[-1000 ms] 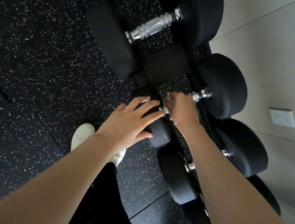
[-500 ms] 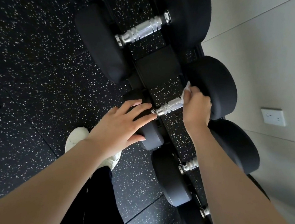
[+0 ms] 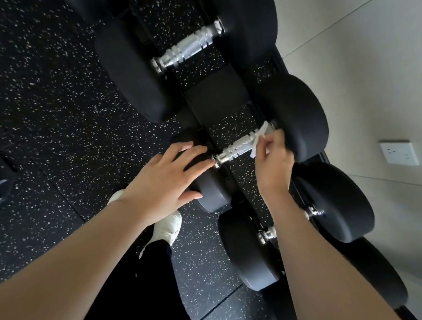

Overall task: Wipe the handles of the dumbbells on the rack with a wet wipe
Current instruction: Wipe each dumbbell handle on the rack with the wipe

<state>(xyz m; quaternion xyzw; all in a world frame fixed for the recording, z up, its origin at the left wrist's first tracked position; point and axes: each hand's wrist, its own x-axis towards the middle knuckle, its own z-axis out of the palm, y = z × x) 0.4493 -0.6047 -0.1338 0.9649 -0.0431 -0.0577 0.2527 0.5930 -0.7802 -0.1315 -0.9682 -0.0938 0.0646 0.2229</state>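
Wipe (image 3: 258,140), pinched in your right hand (image 3: 275,164), just slid to the handle (image 3: 235,149) end, w/ left hand (image 3: 165,182) flat on weight (image 3: 211,195), so it's nearly done.

A crumpled white wet wipe (image 3: 260,138) wraps the right end of a knurled chrome dumbbell handle (image 3: 235,150) lying across the black rack (image 3: 211,99).

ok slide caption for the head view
The right hand holds a wet wipe on a racked dumbbell's chrome handle; the left hand rests flat on its near weight.
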